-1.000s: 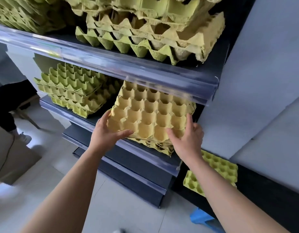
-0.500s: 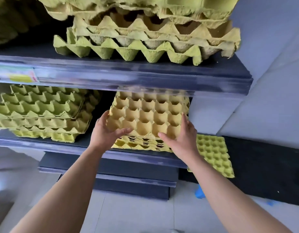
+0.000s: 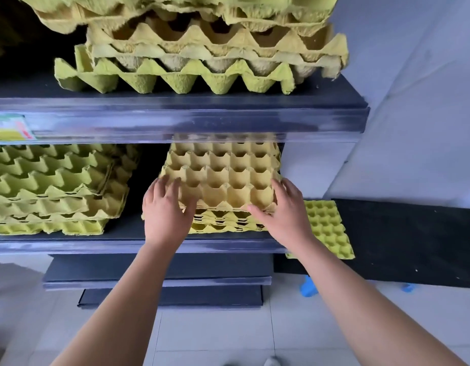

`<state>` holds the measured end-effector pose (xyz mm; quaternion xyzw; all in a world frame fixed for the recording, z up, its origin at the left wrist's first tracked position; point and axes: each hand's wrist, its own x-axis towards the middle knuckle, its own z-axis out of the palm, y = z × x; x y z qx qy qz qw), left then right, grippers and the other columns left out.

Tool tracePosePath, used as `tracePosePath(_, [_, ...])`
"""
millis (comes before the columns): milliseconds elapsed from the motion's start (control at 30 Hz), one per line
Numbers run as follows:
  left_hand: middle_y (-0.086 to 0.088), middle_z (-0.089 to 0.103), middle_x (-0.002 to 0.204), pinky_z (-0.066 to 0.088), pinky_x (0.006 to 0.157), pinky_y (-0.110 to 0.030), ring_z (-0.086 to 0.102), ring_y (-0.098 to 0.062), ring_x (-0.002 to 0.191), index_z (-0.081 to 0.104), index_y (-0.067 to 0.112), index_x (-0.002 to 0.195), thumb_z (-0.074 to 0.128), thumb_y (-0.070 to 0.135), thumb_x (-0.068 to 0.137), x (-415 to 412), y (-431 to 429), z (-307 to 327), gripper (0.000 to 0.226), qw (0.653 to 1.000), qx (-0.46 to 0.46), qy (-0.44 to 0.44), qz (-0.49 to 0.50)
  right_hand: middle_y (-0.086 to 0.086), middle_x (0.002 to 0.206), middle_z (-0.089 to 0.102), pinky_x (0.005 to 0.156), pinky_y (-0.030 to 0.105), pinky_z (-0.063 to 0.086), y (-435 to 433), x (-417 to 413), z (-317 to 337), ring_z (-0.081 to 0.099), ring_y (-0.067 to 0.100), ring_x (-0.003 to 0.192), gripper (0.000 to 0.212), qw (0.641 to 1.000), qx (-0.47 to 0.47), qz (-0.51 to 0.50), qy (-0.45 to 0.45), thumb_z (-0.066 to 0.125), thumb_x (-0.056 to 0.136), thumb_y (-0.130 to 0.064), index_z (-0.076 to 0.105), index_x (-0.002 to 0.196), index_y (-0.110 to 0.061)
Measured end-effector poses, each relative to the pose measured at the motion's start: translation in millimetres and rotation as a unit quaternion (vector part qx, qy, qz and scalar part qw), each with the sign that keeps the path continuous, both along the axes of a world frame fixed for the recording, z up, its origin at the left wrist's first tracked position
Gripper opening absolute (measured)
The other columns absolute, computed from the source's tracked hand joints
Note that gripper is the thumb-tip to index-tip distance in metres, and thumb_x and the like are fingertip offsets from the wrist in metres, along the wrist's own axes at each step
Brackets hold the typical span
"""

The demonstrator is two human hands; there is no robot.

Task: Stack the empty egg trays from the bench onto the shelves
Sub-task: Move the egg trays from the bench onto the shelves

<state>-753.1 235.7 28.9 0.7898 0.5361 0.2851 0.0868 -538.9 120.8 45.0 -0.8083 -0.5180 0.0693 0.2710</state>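
The yellow egg tray (image 3: 223, 178) lay on top of a short stack of trays (image 3: 223, 223) on the middle shelf (image 3: 128, 233), its far half tucked under the lip of the upper shelf (image 3: 176, 120). The left grip (image 3: 165, 210) rested on the tray's near corner at 7 o'clock, fingers spread and fairly straight across the cups, thumb lying along the front edge. The right grip (image 3: 284, 210) sat on the corner at 5 o'clock in the same way, fingers fanned out over the side edge, thumb against the front rim. Whether either thumb hooked under the edge could not be told.

At 9 o'clock from that stack, well apart on the same shelf, stood a taller, looser pile of green trays (image 3: 51, 191). The upper shelf carried another heap of trays (image 3: 202, 75) at 12 o'clock, green ones at the bottom and yellower ones above, some with ragged edges. A coloured label (image 3: 9, 128) was fixed to that shelf's front strip at the far left.

At 3 o'clock from the right grip a single green tray (image 3: 326, 228) lay flat on the black worktop (image 3: 413, 233), just beside the shelving. Two lower shelves (image 3: 149, 270) stepped out beneath, above a pale tiled floor (image 3: 215, 334). A small blue object (image 3: 307, 286) showed under the worktop's edge.
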Motion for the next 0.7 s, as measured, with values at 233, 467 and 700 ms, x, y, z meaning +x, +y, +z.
tracePosePath(233, [-0.007, 0.068, 0.109, 0.047, 0.082, -0.043, 0.061, -0.035, 0.093, 0.071, 0.010, 0.106, 0.047, 0.040, 0.088, 67, -68, 6, 0.043, 0.988, 0.080, 0.009, -0.130, 0.009, 0.146, 0.042, 0.109, 0.032, 0.030, -58, 47, -8, 0.037, 0.023, 0.136, 0.053, 0.998, 0.011, -0.003, -0.058, 0.059, 0.091, -0.036, 0.051, 0.136, -0.010])
tracePosePath(467, [-0.005, 0.070, 0.099, 0.053, 0.075, -0.038, 0.064, -0.031, 0.082, 0.074, 0.009, 0.099, 0.050, 0.032, 0.085, 167, -128, -17, 0.036, 0.970, 0.065, 0.002, -0.236, 0.010, 0.141, 0.049, 0.107, 0.032, 0.036, -124, 133, -34, 0.046, 0.024, 0.129, 0.048, 0.998, -0.034, -0.049, -0.028, 0.065, 0.088, -0.027, 0.056, 0.130, -0.006])
tracePosePath(700, [-0.004, 0.071, 0.101, 0.052, 0.079, -0.039, 0.065, -0.030, 0.089, 0.073, 0.011, 0.102, 0.060, 0.033, 0.080, 284, -175, -62, 0.033, 0.973, -0.041, 0.043, -0.224, 0.010, 0.127, 0.058, 0.094, 0.030, 0.040, -174, 239, -58, 0.055, 0.028, 0.114, 0.038, 0.995, -0.087, -0.043, -0.023, 0.066, 0.085, -0.018, 0.062, 0.121, -0.006])
